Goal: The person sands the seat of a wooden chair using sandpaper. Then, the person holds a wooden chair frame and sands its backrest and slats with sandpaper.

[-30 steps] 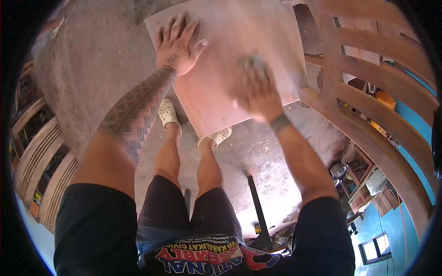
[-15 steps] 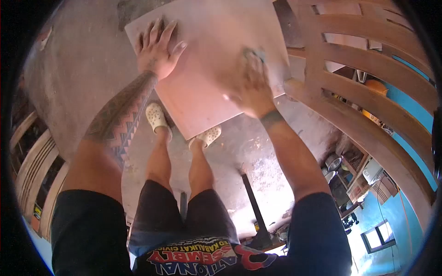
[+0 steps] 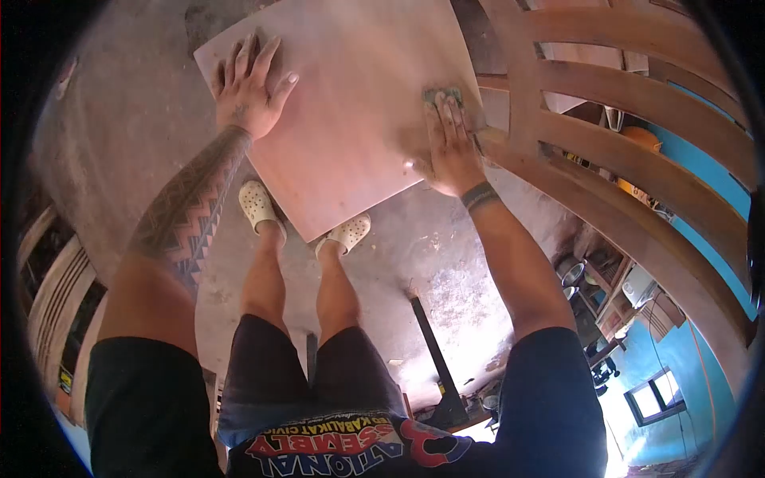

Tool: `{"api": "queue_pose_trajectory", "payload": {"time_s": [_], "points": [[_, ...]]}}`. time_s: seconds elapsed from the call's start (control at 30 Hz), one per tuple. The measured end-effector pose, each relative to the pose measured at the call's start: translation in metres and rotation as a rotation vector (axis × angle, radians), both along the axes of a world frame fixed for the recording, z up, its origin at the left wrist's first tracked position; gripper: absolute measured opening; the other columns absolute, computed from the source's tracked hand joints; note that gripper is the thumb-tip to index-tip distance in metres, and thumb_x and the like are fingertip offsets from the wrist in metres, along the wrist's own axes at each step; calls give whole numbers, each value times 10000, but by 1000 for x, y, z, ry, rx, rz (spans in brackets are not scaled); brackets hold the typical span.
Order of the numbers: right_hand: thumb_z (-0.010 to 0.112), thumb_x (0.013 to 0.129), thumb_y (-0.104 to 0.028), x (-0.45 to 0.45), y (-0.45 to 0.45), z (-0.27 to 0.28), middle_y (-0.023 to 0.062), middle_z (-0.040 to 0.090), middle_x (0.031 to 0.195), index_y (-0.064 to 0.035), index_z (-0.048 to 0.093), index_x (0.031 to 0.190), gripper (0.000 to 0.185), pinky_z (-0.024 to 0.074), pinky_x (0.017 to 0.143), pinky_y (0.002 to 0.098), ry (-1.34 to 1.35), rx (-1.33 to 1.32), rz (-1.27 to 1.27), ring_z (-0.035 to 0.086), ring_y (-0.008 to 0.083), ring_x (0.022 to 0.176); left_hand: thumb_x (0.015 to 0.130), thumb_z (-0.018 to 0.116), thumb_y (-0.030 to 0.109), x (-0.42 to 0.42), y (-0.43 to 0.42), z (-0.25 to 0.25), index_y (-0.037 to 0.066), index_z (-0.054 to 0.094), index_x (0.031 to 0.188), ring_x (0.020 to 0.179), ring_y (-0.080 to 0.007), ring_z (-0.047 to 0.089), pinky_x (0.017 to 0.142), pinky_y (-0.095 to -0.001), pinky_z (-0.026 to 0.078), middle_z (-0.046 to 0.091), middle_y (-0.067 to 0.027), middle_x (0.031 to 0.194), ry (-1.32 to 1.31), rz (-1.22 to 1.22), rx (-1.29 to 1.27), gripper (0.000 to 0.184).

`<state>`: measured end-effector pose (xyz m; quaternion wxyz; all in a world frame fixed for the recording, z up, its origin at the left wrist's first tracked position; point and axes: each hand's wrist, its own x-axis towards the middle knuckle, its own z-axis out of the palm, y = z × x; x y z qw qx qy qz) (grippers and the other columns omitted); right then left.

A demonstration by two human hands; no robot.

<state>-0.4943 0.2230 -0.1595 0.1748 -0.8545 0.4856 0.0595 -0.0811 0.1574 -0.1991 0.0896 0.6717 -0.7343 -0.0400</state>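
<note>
A reddish-brown wooden board (image 3: 343, 103) lies flat beneath both hands. My left hand (image 3: 249, 99) rests on its left side with the fingers spread, holding nothing. Near the board's right edge, my right hand (image 3: 452, 151) presses a green piece of sandpaper (image 3: 443, 97) against the surface. Its fingers lie over the sandpaper, whose far edge shows past the fingertips; the rest is hidden under the hand.
A slatted wooden furniture frame (image 3: 582, 131) stands close on the right. My feet in cream clogs (image 3: 259, 203) are by the board's near corner, on a stained concrete floor (image 3: 382, 263). More slatted wood (image 3: 60, 291) is at the left. Shelves with pots (image 3: 590, 279) are at lower right.
My right hand was blurred by motion and now appears sharp, nearer the board's right edge with the sandpaper. My left hand stays on the same part of the board; the whole view has shifted slightly.
</note>
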Motion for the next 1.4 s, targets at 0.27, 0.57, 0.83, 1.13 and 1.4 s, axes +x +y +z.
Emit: {"api": "queue_pose_trajectory", "payload": {"time_s": [0.27, 0.57, 0.83, 1.13, 1.4], "points": [[720, 942, -673, -35, 37, 16, 292, 141, 1807, 55, 180, 1732, 1203, 153, 1369, 590, -10, 41, 41, 117, 469, 1690, 1077, 465, 734, 1, -4, -2, 336, 368, 1721, 1676, -351, 237, 1362, -602, 127, 304, -106, 1798, -5, -24, -1, 763], [746, 936, -632, -36, 46, 15, 346, 134, 1788, 83, 142, 1728, 1226, 168, 1356, 617, 28, 39, 36, 141, 521, 1667, 1080, 439, 750, 3, -6, 2, 321, 376, 1719, 1674, -353, 244, 1358, -607, 133, 320, -129, 1787, -23, -38, 6, 772], [624, 999, -705, 52, -3, -13, 455, 82, 1745, 162, 109, 1690, 1222, 79, 1350, 649, 47, -164, -462, 87, 591, 1651, 1079, 449, 745, 3, -8, 2, 319, 362, 1725, 1678, -348, 239, 1358, -615, 121, 309, -127, 1792, -31, -32, -15, 779], [578, 985, -795, 84, -38, -2, 475, 79, 1739, 211, 54, 1666, 1323, 72, 1344, 658, -5, -5, -1030, 25, 566, 1670, 1069, 504, 722, 0, -3, -4, 320, 326, 1732, 1686, -354, 198, 1354, -630, 106, 310, -166, 1777, -13, -32, 15, 795], [578, 976, -796, 84, -33, 42, 323, 94, 1819, 112, 120, 1719, 1259, 134, 1292, 749, 96, 215, -1118, 67, 467, 1704, 1068, 489, 732, -2, 5, 3, 294, 317, 1737, 1683, -388, 191, 1349, -658, 99, 293, -185, 1783, -62, -31, 69, 818]]}}
